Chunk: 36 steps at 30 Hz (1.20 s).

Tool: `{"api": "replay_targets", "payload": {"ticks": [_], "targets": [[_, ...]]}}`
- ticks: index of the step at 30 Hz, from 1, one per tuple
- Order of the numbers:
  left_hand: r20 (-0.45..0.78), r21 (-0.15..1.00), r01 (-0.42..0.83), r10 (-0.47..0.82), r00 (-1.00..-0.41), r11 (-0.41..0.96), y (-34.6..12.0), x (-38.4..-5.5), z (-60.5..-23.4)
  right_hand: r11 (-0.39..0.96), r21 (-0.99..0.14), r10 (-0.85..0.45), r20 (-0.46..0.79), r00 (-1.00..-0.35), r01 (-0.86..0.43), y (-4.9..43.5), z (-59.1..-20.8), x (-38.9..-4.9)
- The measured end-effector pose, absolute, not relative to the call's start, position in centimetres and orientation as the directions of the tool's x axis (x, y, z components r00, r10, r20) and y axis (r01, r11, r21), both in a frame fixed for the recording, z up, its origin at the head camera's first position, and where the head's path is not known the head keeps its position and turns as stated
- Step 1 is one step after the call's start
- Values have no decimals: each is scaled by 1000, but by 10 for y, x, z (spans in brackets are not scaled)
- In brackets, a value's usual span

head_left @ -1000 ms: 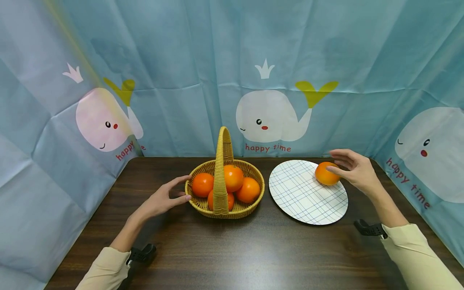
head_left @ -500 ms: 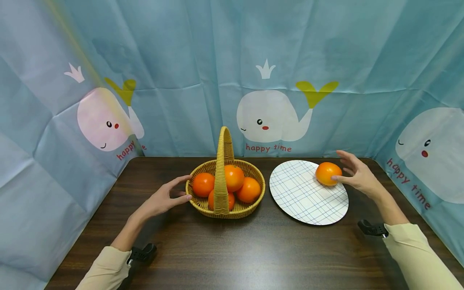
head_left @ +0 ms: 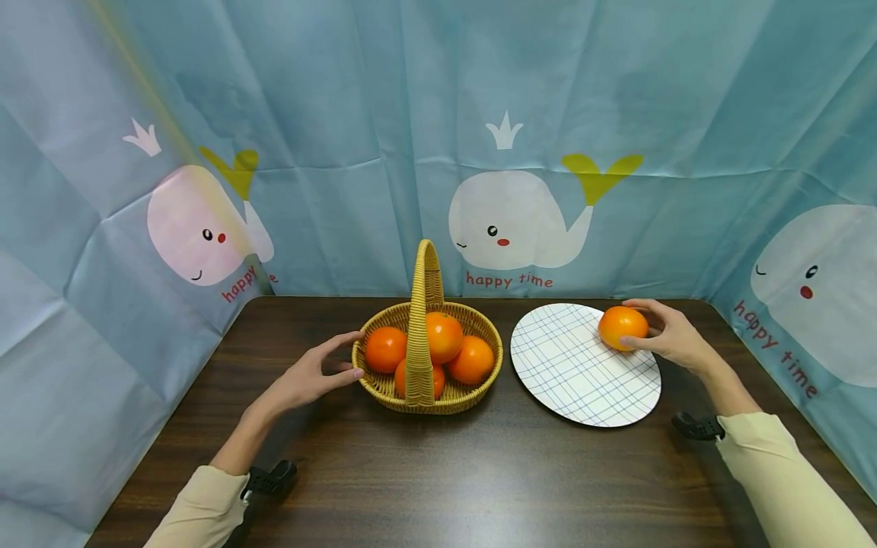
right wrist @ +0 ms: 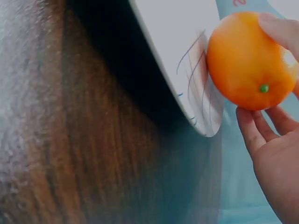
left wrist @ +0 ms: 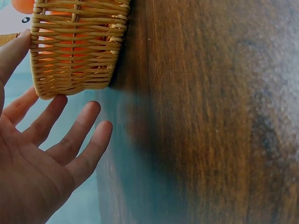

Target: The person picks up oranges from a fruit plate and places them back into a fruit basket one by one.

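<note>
In the head view an orange [head_left: 622,327] sits near the right rim of a round white plate [head_left: 575,373] with blue checked lines. My right hand [head_left: 674,339] grips this orange from the right, thumb in front and fingers behind; the right wrist view shows the thumb on one side of the orange [right wrist: 250,65] and fingertips on the other. A yellow wicker basket [head_left: 438,403] with a tall handle holds several oranges [head_left: 444,337]. At its left end my left hand [head_left: 308,377] touches the rim with thumb and fingertips, the fingers spread and fairly straight in the left wrist view.
Both things stand on a dark wooden table [head_left: 425,479], with a gap between basket and plate. Behind and at the sides hangs a light blue curtain [head_left: 342,213] printed with whales. The basket's handle [head_left: 419,320] arches up over the fruit.
My right hand drew back slightly to the right, then came in again, its fingers now round the back of the orange. The left hand and basket stay in place.
</note>
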<state>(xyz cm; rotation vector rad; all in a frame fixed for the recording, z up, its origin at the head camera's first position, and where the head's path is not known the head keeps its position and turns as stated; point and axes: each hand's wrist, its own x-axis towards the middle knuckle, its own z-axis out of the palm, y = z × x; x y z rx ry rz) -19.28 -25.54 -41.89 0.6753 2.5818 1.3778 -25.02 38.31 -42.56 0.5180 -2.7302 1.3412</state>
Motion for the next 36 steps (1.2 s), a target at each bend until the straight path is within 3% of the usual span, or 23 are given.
{"api": "replay_targets", "payload": {"ticks": [16, 36], "targets": [[74, 809, 312, 439, -895, 499, -255, -192, -418, 550, -762, -289, 210, -934, -341, 365, -413, -261], [64, 812, 303, 440, -896, 499, -255, -192, -416, 412, -801, -389, 277, -879, -435, 293, -391, -282]]}}
